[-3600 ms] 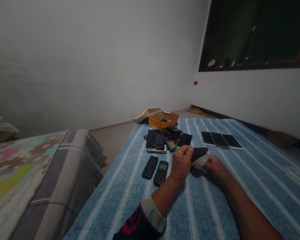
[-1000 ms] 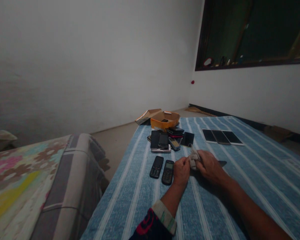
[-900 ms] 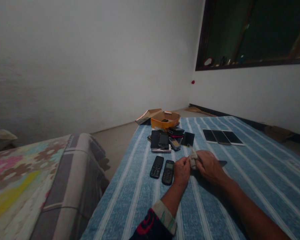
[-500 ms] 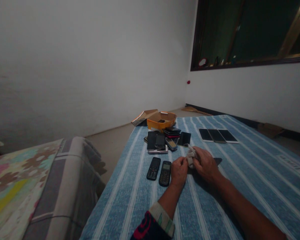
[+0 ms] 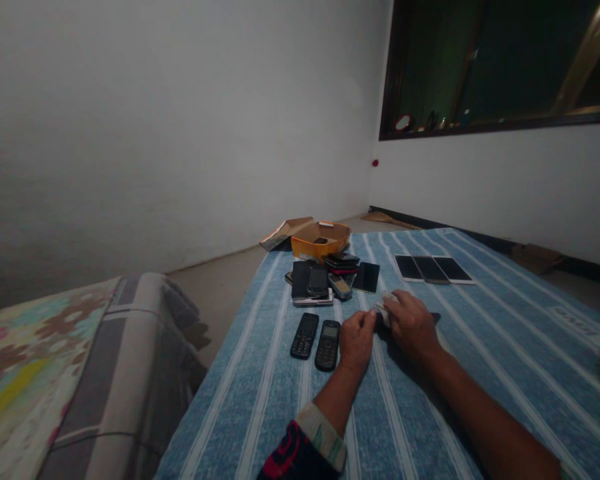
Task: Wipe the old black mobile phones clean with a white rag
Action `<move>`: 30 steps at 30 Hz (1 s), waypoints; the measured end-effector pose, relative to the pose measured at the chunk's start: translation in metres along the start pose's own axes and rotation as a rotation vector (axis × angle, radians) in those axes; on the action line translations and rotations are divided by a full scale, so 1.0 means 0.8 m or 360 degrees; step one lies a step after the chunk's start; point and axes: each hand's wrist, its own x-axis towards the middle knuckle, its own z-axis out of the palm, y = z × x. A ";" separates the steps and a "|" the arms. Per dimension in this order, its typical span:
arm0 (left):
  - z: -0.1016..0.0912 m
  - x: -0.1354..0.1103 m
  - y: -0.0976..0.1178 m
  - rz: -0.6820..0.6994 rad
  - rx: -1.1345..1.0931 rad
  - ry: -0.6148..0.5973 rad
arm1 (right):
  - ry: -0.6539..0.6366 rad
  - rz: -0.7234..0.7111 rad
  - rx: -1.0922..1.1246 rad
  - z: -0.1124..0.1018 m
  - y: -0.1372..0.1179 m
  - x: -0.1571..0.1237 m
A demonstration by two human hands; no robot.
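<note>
One dark flat device (image 5: 379,321), mostly hidden, is held between the hands over the blue striped sheet (image 5: 260,413). Its left end is pinched by the fingers of the left hand (image 5: 357,339); a pale cloth (image 5: 387,307) is clamped in the fingers of the right hand (image 5: 413,325), against the device. Two keypad phones (image 5: 327,345) are laid just left of the left hand. Beyond, more phones (image 5: 317,281) are piled before an open orange box (image 5: 307,249).

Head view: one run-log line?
left hand: holds dark phone | right hand: holds pale cloth against it | beside left hand: two keypad phones
</note>
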 end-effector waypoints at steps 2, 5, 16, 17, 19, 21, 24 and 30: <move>0.000 0.000 0.000 0.0002 -0.0008 -0.0001 | -0.0086 -0.0049 0.0030 -0.001 -0.004 0.000; 0.001 0.000 0.000 0.0000 -0.0022 -0.0004 | -0.0213 -0.0118 0.0074 -0.004 -0.011 -0.001; 0.001 0.000 -0.001 0.0010 -0.0047 -0.0027 | -0.0429 -0.0149 0.0090 -0.005 -0.019 -0.003; 0.001 0.000 -0.001 0.0008 -0.0045 -0.0027 | -0.0443 -0.0141 0.0075 -0.005 -0.018 -0.003; 0.001 0.001 -0.001 0.0003 -0.0036 -0.0027 | -0.0459 -0.0135 0.0058 -0.004 -0.017 -0.002; 0.000 0.001 -0.001 -0.0001 -0.0027 -0.0031 | -0.0464 -0.0139 0.0063 -0.004 -0.016 -0.001; -0.001 0.001 -0.001 -0.0004 -0.0018 -0.0041 | -0.0464 -0.0131 0.0126 -0.003 -0.014 -0.002; -0.002 0.001 0.002 0.0000 -0.0007 -0.0045 | -0.0280 -0.0016 0.0319 0.001 -0.009 -0.004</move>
